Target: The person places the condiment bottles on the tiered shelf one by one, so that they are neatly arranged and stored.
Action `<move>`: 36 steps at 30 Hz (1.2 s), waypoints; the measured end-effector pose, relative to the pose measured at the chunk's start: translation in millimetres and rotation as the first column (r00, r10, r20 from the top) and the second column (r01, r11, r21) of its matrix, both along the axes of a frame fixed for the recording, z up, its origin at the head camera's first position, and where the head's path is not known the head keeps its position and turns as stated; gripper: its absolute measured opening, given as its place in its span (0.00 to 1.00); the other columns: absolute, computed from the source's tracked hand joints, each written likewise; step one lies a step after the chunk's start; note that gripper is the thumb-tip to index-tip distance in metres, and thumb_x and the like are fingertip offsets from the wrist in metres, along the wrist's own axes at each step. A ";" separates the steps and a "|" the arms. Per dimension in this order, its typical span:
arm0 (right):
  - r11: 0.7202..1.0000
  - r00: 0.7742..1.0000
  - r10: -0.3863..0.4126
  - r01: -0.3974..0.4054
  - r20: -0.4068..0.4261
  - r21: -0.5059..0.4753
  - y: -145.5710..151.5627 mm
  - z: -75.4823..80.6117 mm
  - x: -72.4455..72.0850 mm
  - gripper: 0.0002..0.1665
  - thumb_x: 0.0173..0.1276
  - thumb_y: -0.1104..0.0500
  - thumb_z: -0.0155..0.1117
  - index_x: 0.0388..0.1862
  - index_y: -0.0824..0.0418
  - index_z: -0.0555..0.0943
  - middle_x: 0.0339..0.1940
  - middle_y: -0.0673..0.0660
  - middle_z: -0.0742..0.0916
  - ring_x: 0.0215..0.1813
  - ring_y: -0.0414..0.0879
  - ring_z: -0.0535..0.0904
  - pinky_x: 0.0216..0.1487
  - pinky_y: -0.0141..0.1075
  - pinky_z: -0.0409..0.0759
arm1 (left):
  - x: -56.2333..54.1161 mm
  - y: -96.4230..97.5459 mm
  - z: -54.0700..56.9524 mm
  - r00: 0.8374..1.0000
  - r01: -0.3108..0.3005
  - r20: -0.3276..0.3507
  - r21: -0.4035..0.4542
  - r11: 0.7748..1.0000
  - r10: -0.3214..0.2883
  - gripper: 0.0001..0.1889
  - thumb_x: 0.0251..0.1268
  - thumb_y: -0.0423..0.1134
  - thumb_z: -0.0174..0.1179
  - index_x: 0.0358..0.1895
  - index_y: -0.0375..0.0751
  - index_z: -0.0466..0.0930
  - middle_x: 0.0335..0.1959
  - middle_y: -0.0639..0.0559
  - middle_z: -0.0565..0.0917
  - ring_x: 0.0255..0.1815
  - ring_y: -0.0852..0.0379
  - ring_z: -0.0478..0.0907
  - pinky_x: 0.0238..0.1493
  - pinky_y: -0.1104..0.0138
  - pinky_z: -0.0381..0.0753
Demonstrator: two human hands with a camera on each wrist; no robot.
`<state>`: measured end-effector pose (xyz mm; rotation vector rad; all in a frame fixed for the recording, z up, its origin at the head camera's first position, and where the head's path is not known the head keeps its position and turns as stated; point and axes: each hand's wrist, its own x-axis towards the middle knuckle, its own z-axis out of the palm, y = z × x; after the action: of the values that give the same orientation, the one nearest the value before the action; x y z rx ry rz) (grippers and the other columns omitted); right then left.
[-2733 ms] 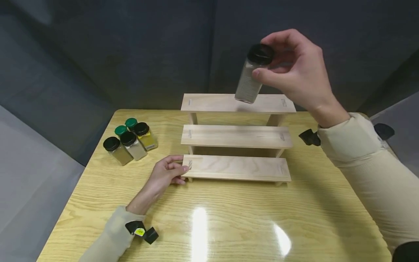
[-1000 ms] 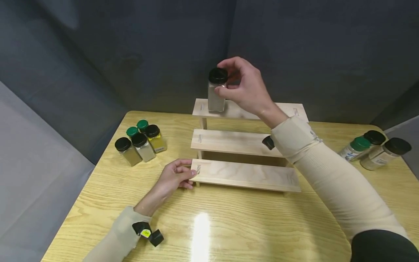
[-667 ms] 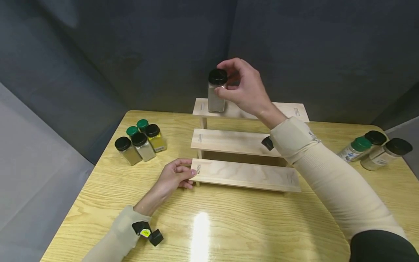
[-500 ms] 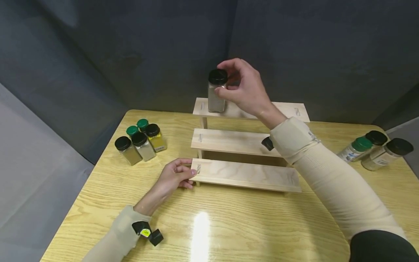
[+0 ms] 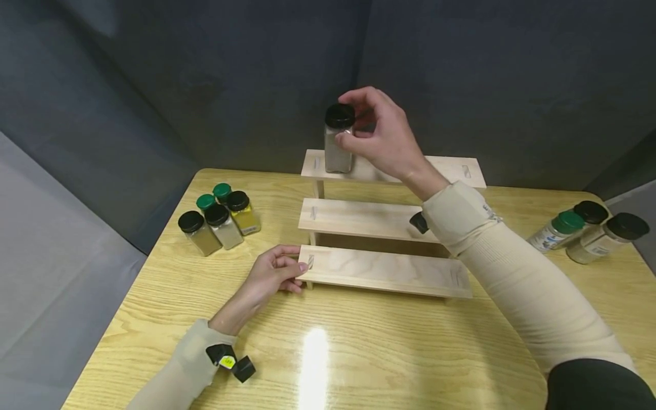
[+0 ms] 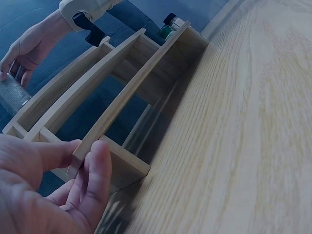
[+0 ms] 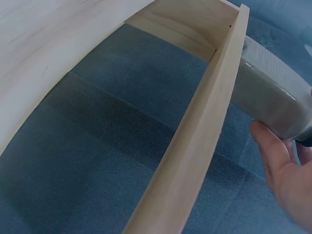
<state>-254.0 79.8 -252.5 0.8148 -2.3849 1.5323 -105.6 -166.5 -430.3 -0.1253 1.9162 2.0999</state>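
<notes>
My right hand (image 5: 381, 134) grips a clear spice jar (image 5: 338, 152) with a black lid and greyish contents. The jar stands upright at the left end of the top tier of a three-step wooden spice rack (image 5: 389, 270); its base meets the board. In the right wrist view the jar (image 7: 273, 92) is seen past the rack's edge, with thumb and fingers around it. My left hand (image 5: 269, 272) pinches the left end of the lowest tier, thumb above and fingers below. The left wrist view shows this pinch on the board (image 6: 122, 102) close up.
Left of the rack several spice jars (image 5: 224, 228) stand grouped, with black and green lids. At the table's right side are more jars (image 5: 597, 245), one green-lidded (image 5: 556, 230). A dark curtain (image 5: 256, 85) hangs behind the wooden table (image 5: 256, 353).
The right hand has brought the jar left and down from above the rack onto the top tier's left end. Over the last second both hands stay put. The left hand kept its pinch.
</notes>
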 end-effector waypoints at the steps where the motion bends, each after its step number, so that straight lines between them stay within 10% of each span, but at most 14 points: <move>1: 1.000 1.000 -0.001 0.001 0.002 0.001 0.5 0.0 0.2 0.29 0.69 0.65 0.76 0.69 0.61 0.81 0.56 0.56 0.82 0.51 0.49 0.80 0.56 0.39 0.88 | -0.2 0.3 -0.1 1.000 0.000 -0.001 0.000 1.000 0.000 0.24 0.77 0.21 0.62 0.71 0.21 0.69 0.38 0.44 0.85 0.28 0.57 0.82 0.32 0.68 0.92; 22: 0.995 0.998 0.042 -0.037 0.051 -0.090 10.0 -0.1 6.3 0.36 0.68 0.65 0.80 0.73 0.61 0.78 0.58 0.58 0.84 0.55 0.51 0.83 0.65 0.43 0.86 | -4.3 -4.0 -1.9 0.999 0.036 -0.003 -0.003 0.999 -0.036 0.25 0.78 0.22 0.62 0.73 0.21 0.67 0.38 0.44 0.85 0.29 0.57 0.83 0.33 0.67 0.93; 36: 0.988 0.999 -0.053 0.052 -0.003 -0.142 59.0 10.2 40.2 0.31 0.71 0.63 0.77 0.72 0.55 0.81 0.60 0.57 0.85 0.61 0.53 0.83 0.63 0.41 0.85 | -6.4 -8.4 -2.8 0.999 0.031 -0.009 0.005 1.000 -0.031 0.24 0.78 0.21 0.62 0.72 0.20 0.67 0.38 0.45 0.84 0.29 0.57 0.83 0.31 0.68 0.92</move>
<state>-213.8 138.8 -242.3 0.7202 -2.2426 1.6535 -112.0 -175.0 -433.1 -0.0853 1.9052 2.0890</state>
